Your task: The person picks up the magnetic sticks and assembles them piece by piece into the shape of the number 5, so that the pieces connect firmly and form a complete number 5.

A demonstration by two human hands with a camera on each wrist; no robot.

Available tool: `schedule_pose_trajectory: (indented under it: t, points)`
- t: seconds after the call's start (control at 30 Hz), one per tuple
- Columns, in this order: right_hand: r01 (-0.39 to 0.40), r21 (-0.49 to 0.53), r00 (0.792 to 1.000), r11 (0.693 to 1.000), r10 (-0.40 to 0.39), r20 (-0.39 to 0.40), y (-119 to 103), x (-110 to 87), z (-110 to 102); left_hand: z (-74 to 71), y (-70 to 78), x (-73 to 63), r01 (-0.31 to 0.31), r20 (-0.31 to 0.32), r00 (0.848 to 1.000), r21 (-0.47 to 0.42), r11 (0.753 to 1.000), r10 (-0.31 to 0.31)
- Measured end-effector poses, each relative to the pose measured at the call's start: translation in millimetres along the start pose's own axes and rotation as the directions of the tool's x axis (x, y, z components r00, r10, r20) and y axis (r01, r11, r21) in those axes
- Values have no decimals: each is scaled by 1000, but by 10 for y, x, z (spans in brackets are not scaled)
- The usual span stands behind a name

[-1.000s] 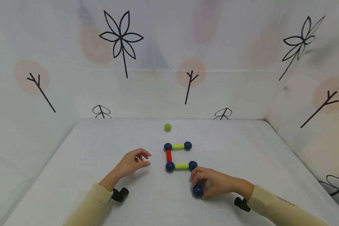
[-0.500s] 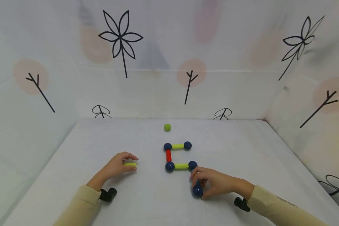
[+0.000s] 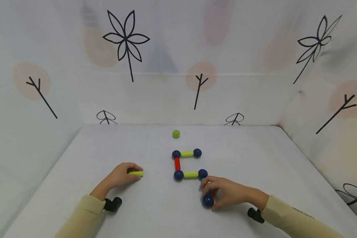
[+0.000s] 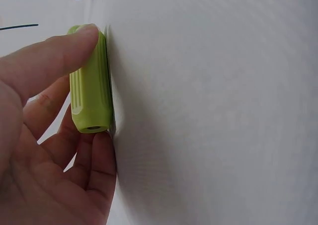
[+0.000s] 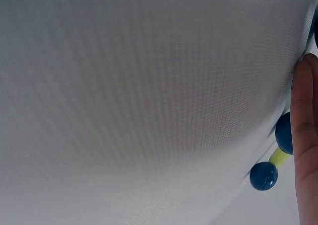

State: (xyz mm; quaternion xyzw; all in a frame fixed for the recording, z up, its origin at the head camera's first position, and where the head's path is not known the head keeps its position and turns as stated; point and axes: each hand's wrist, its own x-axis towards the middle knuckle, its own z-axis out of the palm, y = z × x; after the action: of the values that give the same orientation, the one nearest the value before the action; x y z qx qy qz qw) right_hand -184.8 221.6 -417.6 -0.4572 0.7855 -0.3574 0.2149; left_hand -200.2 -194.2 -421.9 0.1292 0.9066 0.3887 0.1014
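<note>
My left hand [image 3: 120, 173] pinches a yellow-green magnetic rod [image 4: 90, 93] between thumb and fingers, with the rod lying on or just above the table. My right hand [image 3: 224, 191] has curled fingers and thumb about a dark blue ball [image 3: 208, 201] and the light blue rod beside it, which the fingers mostly cover. That rod leads up to another blue ball [image 3: 202, 173]. A yellow-green rod [image 3: 191, 175] joins this ball to the lower left ball [image 3: 178, 175]. From there a red rod [image 3: 177, 164] runs to the upper left ball [image 3: 176, 154], and an upper yellow-green rod [image 3: 187, 154] to the upper right ball [image 3: 197, 153].
A small green ball [image 3: 176, 134] lies near the back of the white table [image 3: 244, 148]. White cloth walls [image 3: 160, 99] with plant drawings enclose the back and sides. Each wrist carries a black camera; the left camera [image 3: 113, 205] sits near the tabletop.
My left hand has moved left and toward me, onto the loose yellow-green rod, and its fingers have closed on it. My right hand stays at the blue ball.
</note>
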Motion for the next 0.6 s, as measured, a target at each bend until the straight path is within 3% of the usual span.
schedule_pose_trajectory:
  t: [0.6]
  points:
    - [15, 27, 997, 1000, -13, -70, -14, -63, 12, 198, 61, 60, -17, 9, 1000, -34, 999, 17]
